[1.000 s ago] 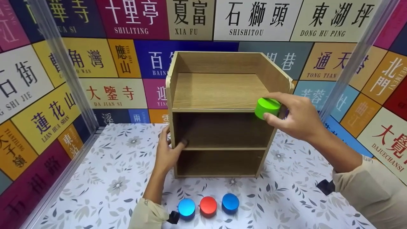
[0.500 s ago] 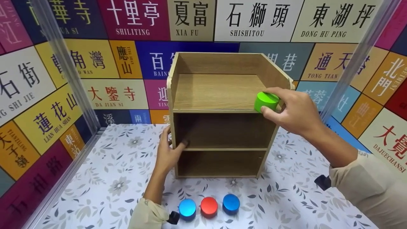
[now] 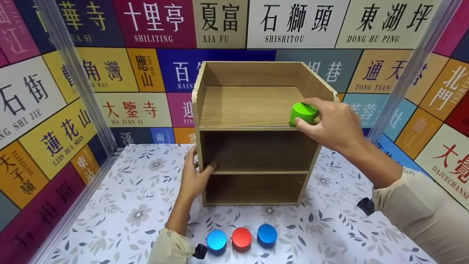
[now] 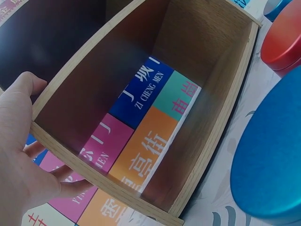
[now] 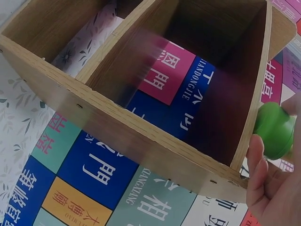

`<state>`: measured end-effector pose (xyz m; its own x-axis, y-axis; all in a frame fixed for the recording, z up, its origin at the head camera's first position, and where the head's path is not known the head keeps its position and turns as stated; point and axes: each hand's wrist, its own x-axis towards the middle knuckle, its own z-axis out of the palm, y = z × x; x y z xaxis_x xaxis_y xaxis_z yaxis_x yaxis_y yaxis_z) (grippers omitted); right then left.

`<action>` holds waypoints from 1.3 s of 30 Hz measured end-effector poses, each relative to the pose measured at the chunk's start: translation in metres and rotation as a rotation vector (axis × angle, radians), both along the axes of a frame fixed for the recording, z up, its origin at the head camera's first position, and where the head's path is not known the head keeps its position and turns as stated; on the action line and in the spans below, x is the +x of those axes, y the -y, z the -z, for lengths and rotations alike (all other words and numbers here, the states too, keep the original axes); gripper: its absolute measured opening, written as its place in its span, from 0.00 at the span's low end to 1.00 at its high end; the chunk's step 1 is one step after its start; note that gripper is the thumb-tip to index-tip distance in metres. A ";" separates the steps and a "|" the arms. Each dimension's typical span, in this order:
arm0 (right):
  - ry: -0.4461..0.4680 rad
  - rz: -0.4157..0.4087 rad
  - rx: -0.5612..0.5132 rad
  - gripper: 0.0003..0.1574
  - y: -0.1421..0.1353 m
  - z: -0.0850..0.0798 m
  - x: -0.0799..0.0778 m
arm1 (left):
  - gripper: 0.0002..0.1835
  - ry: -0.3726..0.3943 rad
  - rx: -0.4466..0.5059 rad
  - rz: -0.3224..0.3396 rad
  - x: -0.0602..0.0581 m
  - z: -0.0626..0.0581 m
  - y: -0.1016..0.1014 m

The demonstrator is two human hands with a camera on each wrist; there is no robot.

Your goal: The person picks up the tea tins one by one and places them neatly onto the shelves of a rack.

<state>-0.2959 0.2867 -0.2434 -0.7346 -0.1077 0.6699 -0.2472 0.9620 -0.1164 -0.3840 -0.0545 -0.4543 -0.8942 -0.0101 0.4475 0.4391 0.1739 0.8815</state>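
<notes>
A small wooden shelf unit (image 3: 249, 106) with an open top deck and two compartments stands on the table. My left hand (image 3: 194, 176) grips its left side panel, thumb inside the middle compartment and fingers along the outside. Between thumb and fingers, my right hand (image 3: 335, 123) pinches a round green tin (image 3: 303, 113) at the front right corner of the top deck. The right wrist view shows the green tin (image 5: 273, 129) close beside the top board's edge. In front of the unit, a light blue tin (image 3: 217, 240), a red tin (image 3: 242, 238) and a darker blue tin (image 3: 267, 234) stand in a row.
A white cloth with a leaf and flower print (image 3: 135, 205) covers the table. Behind and at both sides rise walls of colourful place-name signs (image 3: 293, 22). Clear upright strips (image 3: 78, 84) run along the corners.
My right hand has lifted the green tin slightly and shifted it left, from before the top deck's front edge to over the deck. My left hand keeps its hold on the side panel.
</notes>
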 end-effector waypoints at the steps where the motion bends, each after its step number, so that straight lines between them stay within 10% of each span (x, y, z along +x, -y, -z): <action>1: 0.006 0.009 -0.004 0.30 0.001 0.000 0.000 | 0.39 0.001 0.001 0.002 0.000 0.000 0.000; 28: 0.031 0.059 0.003 0.33 0.004 -0.001 -0.002 | 0.39 0.011 -0.005 0.002 -0.003 0.001 0.000; 39: -0.225 -0.036 0.094 0.31 -0.002 0.003 0.021 | 0.40 0.031 -0.003 0.000 0.000 0.001 0.000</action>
